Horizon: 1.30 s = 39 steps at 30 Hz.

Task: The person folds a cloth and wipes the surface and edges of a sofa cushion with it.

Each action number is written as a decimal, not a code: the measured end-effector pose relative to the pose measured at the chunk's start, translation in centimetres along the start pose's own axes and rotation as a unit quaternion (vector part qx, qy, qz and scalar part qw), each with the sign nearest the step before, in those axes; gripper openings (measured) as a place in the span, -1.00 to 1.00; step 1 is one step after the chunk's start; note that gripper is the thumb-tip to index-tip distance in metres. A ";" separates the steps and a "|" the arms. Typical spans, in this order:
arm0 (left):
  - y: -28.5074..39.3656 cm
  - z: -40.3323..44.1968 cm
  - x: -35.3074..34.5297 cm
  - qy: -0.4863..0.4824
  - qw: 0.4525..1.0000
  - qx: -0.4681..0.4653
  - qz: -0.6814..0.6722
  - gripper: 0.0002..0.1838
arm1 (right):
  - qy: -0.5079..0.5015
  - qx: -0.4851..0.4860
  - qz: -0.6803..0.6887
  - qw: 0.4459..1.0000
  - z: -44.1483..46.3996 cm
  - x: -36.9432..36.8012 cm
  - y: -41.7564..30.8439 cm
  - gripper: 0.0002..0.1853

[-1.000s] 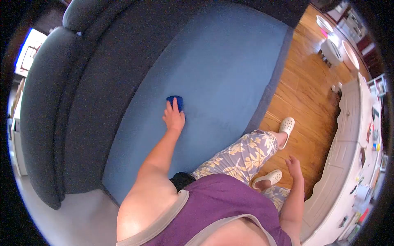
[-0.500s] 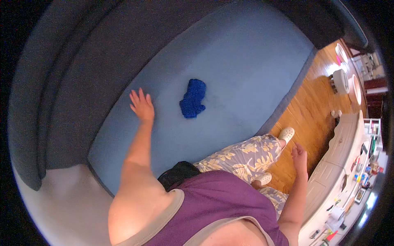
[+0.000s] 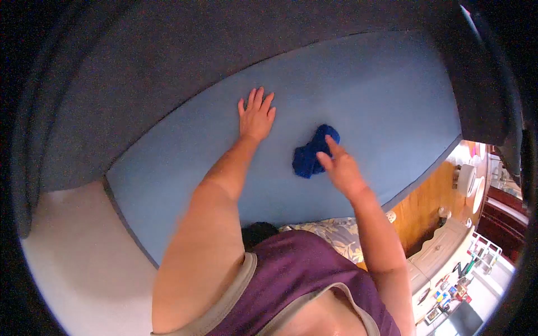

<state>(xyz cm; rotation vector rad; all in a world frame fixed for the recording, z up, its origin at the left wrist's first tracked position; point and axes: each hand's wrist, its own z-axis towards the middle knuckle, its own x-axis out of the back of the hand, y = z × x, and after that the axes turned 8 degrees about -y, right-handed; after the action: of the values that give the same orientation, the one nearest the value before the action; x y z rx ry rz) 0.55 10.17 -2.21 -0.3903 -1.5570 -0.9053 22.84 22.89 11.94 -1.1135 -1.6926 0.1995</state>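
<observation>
A dark-blue fuzzy cloth (image 3: 305,161), mitten-like in outline, lies on the light-blue sofa seat (image 3: 196,145). My right hand (image 3: 344,171) reaches over its right side, thumb and index finger apart, the index pointing at its upper part. Whether the fingertips touch the cloth I cannot tell, and the other fingers are partly curled. To the left, my left hand (image 3: 256,119) rests flat on the seat with its fingers spread, close to the backrest, holding nothing.
The dark backrest (image 3: 196,50) curves along the far side, and a dark armrest (image 3: 476,95) closes the right end. Beyond lie the wooden floor (image 3: 417,196) and a white cabinet (image 3: 443,246) with small items on top. A pale wall (image 3: 84,252) is at left.
My right hand has come up from beside my leg to the blue cloth. My left hand stays spread on the seat, now farther along it. The view has shifted and my body leans farther in.
</observation>
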 end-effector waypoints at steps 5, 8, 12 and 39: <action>-0.8 -3.5 -0.3 -0.013 0.997 0.034 0.071 -0.47 | -0.073 -0.014 -0.074 0.994 0.2 -2.1 -2.2 -0.34; 3.7 -2.7 1.1 -0.009 0.998 0.034 0.043 -0.64 | -0.068 0.122 -0.056 0.989 -0.9 -2.3 0.1 -0.35; 3.5 -4.8 -0.1 0.053 0.990 -0.061 0.117 -0.59 | 0.035 0.080 -0.083 0.993 -11.3 1.1 5.4 -0.43; 7.8 -12.8 -15.6 0.096 0.980 0.160 -0.074 -0.42 | 0.374 -0.187 0.119 0.901 -39.6 2.6 26.0 -0.67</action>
<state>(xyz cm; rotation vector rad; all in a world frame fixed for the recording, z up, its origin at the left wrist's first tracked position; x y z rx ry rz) 18.03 9.60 -14.98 0.0432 -1.5335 -0.7638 70.14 24.58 15.07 -1.4420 -0.9150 -0.3851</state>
